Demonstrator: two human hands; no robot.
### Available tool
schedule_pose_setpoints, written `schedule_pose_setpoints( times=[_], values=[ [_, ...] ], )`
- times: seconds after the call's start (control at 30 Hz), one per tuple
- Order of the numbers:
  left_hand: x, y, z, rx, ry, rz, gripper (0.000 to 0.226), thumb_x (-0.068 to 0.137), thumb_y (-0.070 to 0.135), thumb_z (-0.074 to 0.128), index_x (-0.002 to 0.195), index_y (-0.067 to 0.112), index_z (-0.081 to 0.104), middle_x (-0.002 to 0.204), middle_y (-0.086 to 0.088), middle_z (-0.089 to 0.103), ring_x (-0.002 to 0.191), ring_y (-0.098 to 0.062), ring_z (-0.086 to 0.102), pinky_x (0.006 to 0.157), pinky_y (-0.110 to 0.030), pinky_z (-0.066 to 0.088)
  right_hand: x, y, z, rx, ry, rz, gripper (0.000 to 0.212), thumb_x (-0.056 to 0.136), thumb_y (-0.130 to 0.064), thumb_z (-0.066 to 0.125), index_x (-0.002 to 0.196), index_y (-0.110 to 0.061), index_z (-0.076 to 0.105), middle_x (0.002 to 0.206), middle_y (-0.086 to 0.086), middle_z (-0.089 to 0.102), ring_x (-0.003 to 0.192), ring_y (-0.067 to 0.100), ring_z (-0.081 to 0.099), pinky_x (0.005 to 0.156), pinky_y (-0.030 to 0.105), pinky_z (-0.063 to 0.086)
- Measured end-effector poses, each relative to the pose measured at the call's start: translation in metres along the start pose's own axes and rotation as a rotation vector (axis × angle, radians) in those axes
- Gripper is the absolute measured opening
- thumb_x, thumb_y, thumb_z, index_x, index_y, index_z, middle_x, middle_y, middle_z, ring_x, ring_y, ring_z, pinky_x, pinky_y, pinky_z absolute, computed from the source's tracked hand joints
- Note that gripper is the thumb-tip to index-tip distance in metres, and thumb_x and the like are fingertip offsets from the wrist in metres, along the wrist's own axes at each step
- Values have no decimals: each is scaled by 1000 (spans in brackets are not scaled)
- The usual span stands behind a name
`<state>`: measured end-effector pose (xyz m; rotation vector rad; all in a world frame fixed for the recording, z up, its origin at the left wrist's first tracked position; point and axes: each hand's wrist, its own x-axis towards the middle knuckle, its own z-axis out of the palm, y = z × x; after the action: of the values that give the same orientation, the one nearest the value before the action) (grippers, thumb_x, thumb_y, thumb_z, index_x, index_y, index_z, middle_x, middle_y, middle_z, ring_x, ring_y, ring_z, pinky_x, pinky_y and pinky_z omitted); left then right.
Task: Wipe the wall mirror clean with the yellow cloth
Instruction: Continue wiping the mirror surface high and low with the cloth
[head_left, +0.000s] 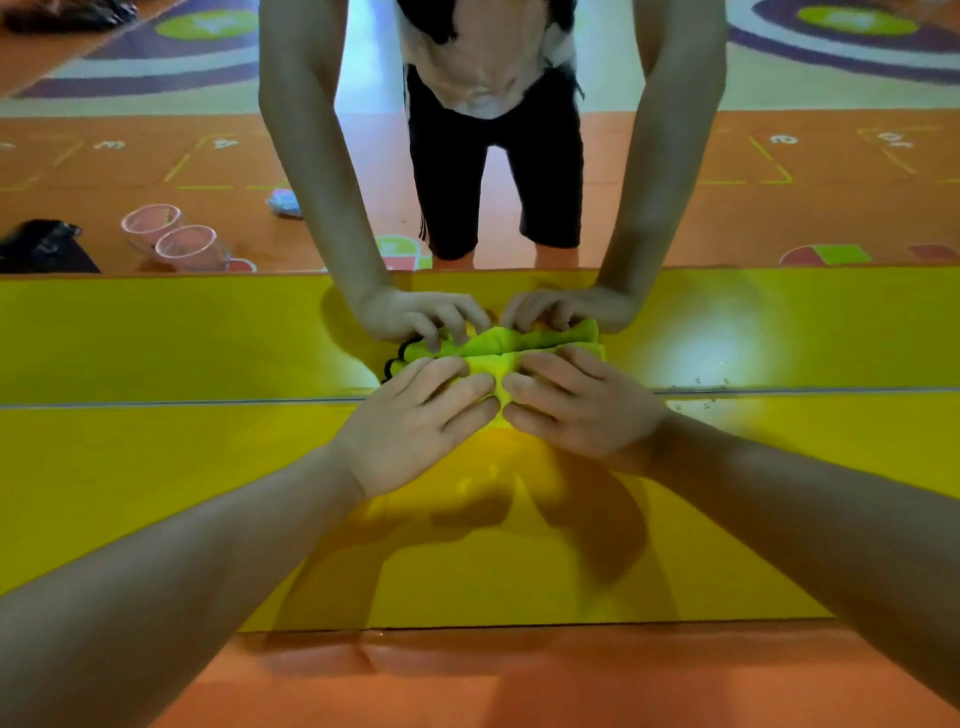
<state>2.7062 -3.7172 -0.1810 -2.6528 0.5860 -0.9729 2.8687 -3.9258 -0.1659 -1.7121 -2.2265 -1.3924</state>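
Note:
The wall mirror (156, 338) fills the upper part of the head view, and its bottom edge runs across at mid-height. A bunched yellow cloth (485, 366) with a black trim is held against the glass just above that edge. My left hand (415, 421) grips the cloth's left side and my right hand (576, 410) grips its right side, fingertips nearly touching. The mirror shows both hands' fingers curled into the cloth. Most of the cloth is hidden under my fingers.
A glossy yellow strip (156, 493) lies below the mirror, with orange floor (519, 686) nearer to me. Reflected in the glass are my bent body, two clear pink cups (171, 236), a black object (41, 244) and a patterned play floor.

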Motion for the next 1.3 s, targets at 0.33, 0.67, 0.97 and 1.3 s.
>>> schedule_pose_setpoints(
  times=[0.33, 0.67, 0.97, 1.3],
  values=[
    [43, 35, 17, -1, -18, -45, 20, 102, 13, 60, 121, 14, 67, 126, -7, 60, 110, -33, 50, 92, -45, 46, -45, 28, -11, 74, 41, -44, 21, 103, -24, 60, 85, -22, 71, 108, 1, 73, 87, 23, 69, 69, 34, 55],
    [90, 60, 28, 52, 1, -3, 19, 103, 13, 57, 117, 19, 68, 120, -6, 65, 108, -32, 51, 86, -44, 47, -90, 50, -36, 55, -9, -27, 11, 102, -22, 61, 95, -18, 69, 109, 6, 70, 91, 27, 68, 75, 40, 54],
    [109, 59, 12, 167, 31, -46, 10, 101, 16, 62, 105, 20, 70, 114, -6, 69, 104, -32, 54, 78, -44, 48, -76, 57, -47, -31, -18, 66, 8, 100, -17, 60, 96, -21, 65, 105, 5, 69, 94, 27, 67, 83, 42, 50],
    [204, -13, -115, 172, 172, 30, 13, 102, 16, 59, 110, 21, 68, 122, -7, 60, 105, -33, 53, 82, -45, 49, 15, 167, -160, -88, 32, 62, 8, 101, -21, 63, 95, -24, 68, 104, 4, 71, 93, 26, 69, 79, 41, 53]
  ],
)
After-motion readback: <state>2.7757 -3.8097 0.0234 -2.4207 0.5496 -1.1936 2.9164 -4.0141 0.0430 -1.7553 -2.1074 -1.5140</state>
